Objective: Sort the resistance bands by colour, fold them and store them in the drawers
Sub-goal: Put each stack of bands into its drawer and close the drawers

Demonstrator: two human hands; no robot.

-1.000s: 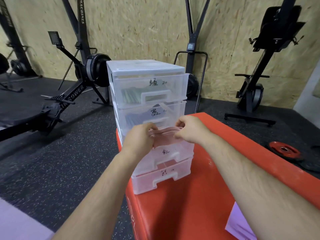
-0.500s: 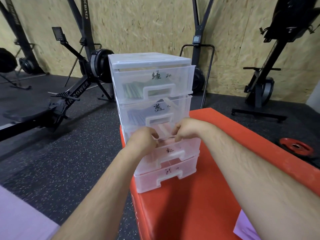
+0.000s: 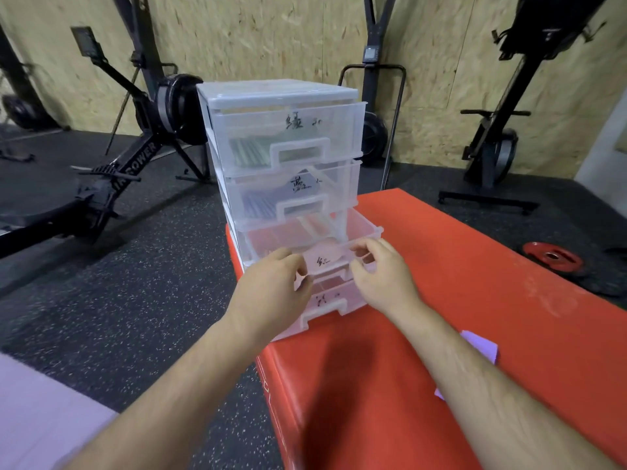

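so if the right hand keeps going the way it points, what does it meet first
Probably the front of the open third drawer; the right hand has its fingers right at it, though contact is unclear.

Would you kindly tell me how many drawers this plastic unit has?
4, stacked: top drawer, second drawer below, third drawer pulled partly out, bottom drawer underneath. None seems hidden.

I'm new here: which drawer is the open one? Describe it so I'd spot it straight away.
Find the red padded platform; a clear plastic drawer tower stands at its left edge. Count down to the third drawer, whose front both the left hand and right hand grip. Unlike the green-filled drawer and blue-filled drawer above and the bottom drawer, it alone is pulled out, showing pink inside.
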